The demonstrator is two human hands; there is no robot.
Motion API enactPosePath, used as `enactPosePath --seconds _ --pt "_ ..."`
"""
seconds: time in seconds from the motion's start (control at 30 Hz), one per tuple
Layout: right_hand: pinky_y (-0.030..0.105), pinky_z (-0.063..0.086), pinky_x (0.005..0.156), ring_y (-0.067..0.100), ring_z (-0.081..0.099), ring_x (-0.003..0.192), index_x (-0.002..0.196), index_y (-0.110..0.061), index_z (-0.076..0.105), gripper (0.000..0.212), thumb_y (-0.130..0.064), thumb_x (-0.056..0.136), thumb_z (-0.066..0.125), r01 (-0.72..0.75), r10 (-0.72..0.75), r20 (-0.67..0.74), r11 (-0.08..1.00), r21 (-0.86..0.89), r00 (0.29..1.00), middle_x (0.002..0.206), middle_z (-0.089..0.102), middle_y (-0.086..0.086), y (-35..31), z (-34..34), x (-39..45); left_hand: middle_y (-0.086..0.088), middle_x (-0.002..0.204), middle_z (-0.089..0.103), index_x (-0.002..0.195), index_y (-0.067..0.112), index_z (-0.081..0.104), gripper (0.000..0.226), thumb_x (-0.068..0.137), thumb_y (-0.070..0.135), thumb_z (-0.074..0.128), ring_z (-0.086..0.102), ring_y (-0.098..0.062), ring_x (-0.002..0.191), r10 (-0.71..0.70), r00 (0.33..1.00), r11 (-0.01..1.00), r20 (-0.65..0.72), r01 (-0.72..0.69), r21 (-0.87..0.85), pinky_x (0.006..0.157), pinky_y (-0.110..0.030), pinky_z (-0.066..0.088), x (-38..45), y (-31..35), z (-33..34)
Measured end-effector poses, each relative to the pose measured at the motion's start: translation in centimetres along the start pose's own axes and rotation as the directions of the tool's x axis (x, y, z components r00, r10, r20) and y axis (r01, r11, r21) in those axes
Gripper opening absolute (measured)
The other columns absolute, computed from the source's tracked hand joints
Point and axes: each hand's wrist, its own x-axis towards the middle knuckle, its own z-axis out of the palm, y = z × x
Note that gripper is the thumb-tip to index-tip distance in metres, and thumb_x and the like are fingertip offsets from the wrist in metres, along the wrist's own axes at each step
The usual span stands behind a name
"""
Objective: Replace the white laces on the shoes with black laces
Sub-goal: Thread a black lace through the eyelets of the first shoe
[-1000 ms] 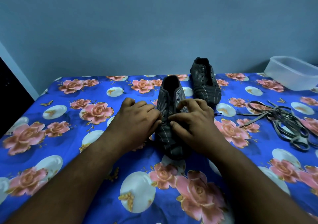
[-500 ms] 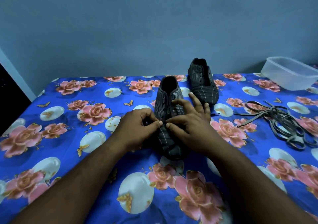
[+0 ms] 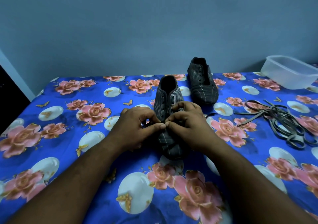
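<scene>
**Blue floral cloth, two dark shoes, both hands at the eyelets**

Blue rose-print cloth (image 3: 51, 155) covers the bed. At right lie loose grey laces (image 3: 282, 125); a clear plastic tub (image 3: 290, 74) sits upper right. Centre frame, the left hand (image 3: 136, 127) and right hand (image 3: 187, 125) pinch a thin black lace (image 3: 212, 114) over the near shoe (image 3: 167, 100), thumbs touching; the second shoe (image 3: 202, 81) stands behind. No writing is legible.

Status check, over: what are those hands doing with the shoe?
Left hand, right hand pinching black lace at near shoe. Far shoe unlaced. Nothing blocking.

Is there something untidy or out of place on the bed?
Only the removed laces: they lie in a loose tangle on the bedsheet, right of the shoes. The far shoe has bare eyelets. Nothing looks spilled or damaged.
</scene>
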Motion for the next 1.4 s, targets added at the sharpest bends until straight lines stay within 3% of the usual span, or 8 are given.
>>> enactPosePath --seconds 0.5,0.7,0.8,0.9,1.03,1.17,1.27,1.4 --pt "0.047 0.027 0.114 0.01 0.035 0.125 0.069 -0.044 0.064 0.02 -0.038 0.086 0.073 -0.049 0.047 0.021 0.994 0.101 0.999 0.11 0.051 -0.025 0.6 0.5 0.7 0.018 0.074 0.066 0.074 0.027 0.074 0.041 0.08 0.065 0.062 0.049 0.006 0.074 0.117 0.992 0.986 -0.049 -0.11 0.124 0.08 -0.042 0.037 0.3 0.1 -0.2" --pt "0.051 0.038 0.102 0.022 0.047 0.116 0.072 -0.038 0.065 0.018 -0.03 0.085 0.074 -0.014 0.018 -0.202 1.0 0.024 0.979 0.1 0.056 -0.012 0.0 0.0 0.6 0.015 0.076 0.068 0.074 0.027 0.07 0.041 0.077 0.068 0.062 0.058 -0.002 0.08 0.035 0.999 0.998 -0.034 -0.033 0.052 0.086 -0.045 0.041 0.2 0.1 0.0" --pt "0.041 0.046 0.094 0.019 0.058 0.1 0.078 -0.031 0.067 0.013 -0.024 0.088 0.072 0.061 0.009 -0.388 0.984 0.166 0.922 0.096 0.06 0.003 1.0 -1.9 1.1 0.013 0.075 0.069 0.074 0.026 0.07 0.041 0.076 0.067 0.064 0.062 -0.007 0.079 0.015 1.0 1.0 -0.026 -0.014 0.011 0.085 -0.047 0.045 0.2 0.2 0.0" --pt "0.02 0.046 0.089 0.008 0.059 0.092 0.086 -0.025 0.068 0.009 -0.032 0.09 0.064 -0.011 0.18 -0.532 0.952 0.305 0.828 0.099 0.065 0.009 3.4 -4.0 1.6 0.015 0.076 0.069 0.075 0.026 0.071 0.041 0.075 0.067 0.064 0.062 -0.005 0.08 -0.005 1.0 1.0 -0.024 0.005 0.01 0.087 -0.048 0.045 0.2 0.3 0.0" --pt "0.047 0.051 0.093 0.024 0.061 0.093 0.101 -0.012 0.074 0.023 -0.032 0.097 0.064 -0.226 0.409 -0.508 0.895 0.384 0.758 0.106 0.07 0.013 6.6 -5.5 2.0 0.014 0.075 0.069 0.075 0.025 0.073 0.038 0.075 0.063 0.068 0.065 -0.007 0.078 -0.019 1.0 0.999 -0.009 0.019 -0.031 0.084 -0.05 0.048 0.2 0.4 0.0" --pt "0.042 0.047 0.096 0.025 0.061 0.104 0.115 -0.018 0.074 0.023 -0.029 0.097 0.064 -0.057 0.079 -0.441 0.996 0.063 0.894 0.108 0.066 0.008 5.2 -4.5 1.6 0.013 0.074 0.068 0.075 0.025 0.073 0.034 0.076 0.058 0.071 0.065 -0.008 0.075 -0.027 1.0 0.998 -0.007 0.026 -0.05 0.081 -0.048 0.05 0.0 0.4 -0.1" --pt "0.047 0.045 0.092 0.024 0.06 0.106 0.116 -0.027 0.075 0.031 -0.044 0.094 0.061 0.143 -0.174 -0.204 0.977 -0.158 0.963 0.105 0.069 -0.002 3.2 -3.4 1.0 0.013 0.072 0.068 0.076 0.024 0.073 0.03 0.078 0.054 0.073 0.065 -0.009 0.072 -0.034 0.999 0.998 0.006 0.035 -0.051 0.074 -0.039 0.051 0.0 0.4 -0.1" --pt "0.047 0.041 0.092 0.019 0.055 0.106 0.11 -0.04 0.075 0.02 -0.045 0.092 0.068 0.169 -0.194 -0.064 0.946 -0.278 0.979 0.098 0.063 -0.017 2.4 -2.6 0.6 0.014 0.069 0.068 0.081 0.025 0.071 0.028 0.082 0.053 0.071 0.062 -0.001 0.057 -0.06 0.997 0.996 0.05 0.064 -0.064 0.052 -0.019 0.045 -0.2 0.3 -0.1"
